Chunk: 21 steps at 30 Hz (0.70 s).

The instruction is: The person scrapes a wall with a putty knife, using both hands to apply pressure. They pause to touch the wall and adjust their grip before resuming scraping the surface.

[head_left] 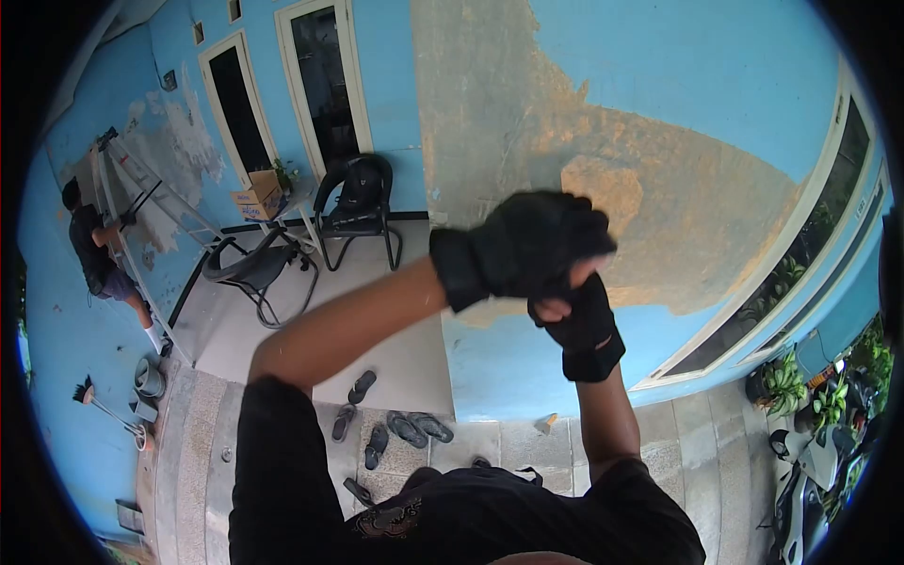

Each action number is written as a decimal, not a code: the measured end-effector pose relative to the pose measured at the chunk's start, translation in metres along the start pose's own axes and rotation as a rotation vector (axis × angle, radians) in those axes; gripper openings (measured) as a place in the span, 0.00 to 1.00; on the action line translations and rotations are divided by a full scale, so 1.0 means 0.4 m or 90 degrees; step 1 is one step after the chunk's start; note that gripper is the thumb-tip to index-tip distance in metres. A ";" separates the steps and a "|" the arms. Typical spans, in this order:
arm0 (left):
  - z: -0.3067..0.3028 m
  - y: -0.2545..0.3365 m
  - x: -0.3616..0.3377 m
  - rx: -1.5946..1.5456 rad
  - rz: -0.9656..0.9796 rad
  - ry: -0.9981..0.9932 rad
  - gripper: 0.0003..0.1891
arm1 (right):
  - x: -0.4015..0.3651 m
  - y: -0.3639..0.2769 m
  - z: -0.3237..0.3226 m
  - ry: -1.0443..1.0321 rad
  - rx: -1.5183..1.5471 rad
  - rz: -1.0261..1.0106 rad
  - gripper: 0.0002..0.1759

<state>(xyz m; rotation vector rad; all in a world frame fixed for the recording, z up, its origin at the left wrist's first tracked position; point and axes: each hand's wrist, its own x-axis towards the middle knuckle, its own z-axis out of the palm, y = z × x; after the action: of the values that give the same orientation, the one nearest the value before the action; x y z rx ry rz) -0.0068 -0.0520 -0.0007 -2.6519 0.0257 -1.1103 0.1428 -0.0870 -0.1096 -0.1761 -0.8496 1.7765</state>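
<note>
Both my hands wear black gloves and meet in front of the blue wall (716, 85), by its scraped bare patch (678, 226). My left hand (527, 243) is on top, closed around the fingers of my right hand (582, 325). The right hand comes up from below, and its black cuff sits at the wrist. A few bare fingertips show where the two hands join. Whether anything lies between the hands is hidden. My black shirt fills the bottom of the view.
Two black chairs (353, 202) and a cardboard box (259, 200) stand on the porch. Another person (99, 254) works at the far left wall by a ladder (155, 193). Sandals (405, 428) lie on the step. Plants and a parked scooter (810, 461) are at right.
</note>
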 end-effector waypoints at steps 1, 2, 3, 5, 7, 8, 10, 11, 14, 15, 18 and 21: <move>0.022 -0.055 0.017 0.014 -0.012 0.017 0.11 | 0.033 -0.030 0.031 -0.045 0.155 0.060 0.05; 0.015 -0.089 0.040 0.016 -0.014 0.016 0.11 | 0.063 -0.046 0.033 -0.045 0.156 0.062 0.05; -0.003 -0.114 0.066 0.043 -0.078 -0.074 0.10 | 0.092 -0.059 0.035 -0.090 0.188 0.084 0.07; -0.025 -0.146 0.096 0.072 -0.137 -0.165 0.09 | 0.122 -0.073 0.050 -0.137 0.218 0.103 0.09; -0.035 -0.177 0.113 0.057 -0.060 -0.065 0.08 | 0.140 -0.088 0.077 -0.153 0.262 0.134 0.12; -0.039 -0.195 0.129 0.054 -0.055 -0.066 0.08 | 0.146 -0.102 0.090 -0.152 0.262 0.128 0.12; -0.049 -0.220 0.151 0.019 -0.056 -0.091 0.10 | 0.154 -0.116 0.115 -0.193 0.332 0.157 0.14; -0.049 -0.215 0.151 0.013 -0.053 -0.097 0.10 | 0.151 -0.110 0.116 -0.191 0.337 0.150 0.14; -0.045 -0.217 0.161 0.053 -0.057 -0.155 0.11 | 0.155 -0.107 0.105 -0.148 0.316 0.135 0.15; -0.044 -0.236 0.171 0.055 -0.024 -0.124 0.12 | 0.161 -0.120 0.106 -0.150 0.311 0.129 0.15; -0.046 -0.226 0.170 0.060 -0.023 -0.114 0.12 | 0.159 -0.128 0.126 -0.140 0.385 0.144 0.15; -0.032 -0.239 0.161 0.038 -0.059 -0.145 0.13 | 0.154 -0.110 0.119 -0.136 0.366 0.130 0.15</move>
<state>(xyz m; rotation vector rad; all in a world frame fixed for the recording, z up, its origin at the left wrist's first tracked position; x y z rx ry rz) 0.0213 0.0295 0.0766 -2.7319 -0.1720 -0.8149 0.1291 -0.0485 -0.0299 0.3188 -0.4460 2.1861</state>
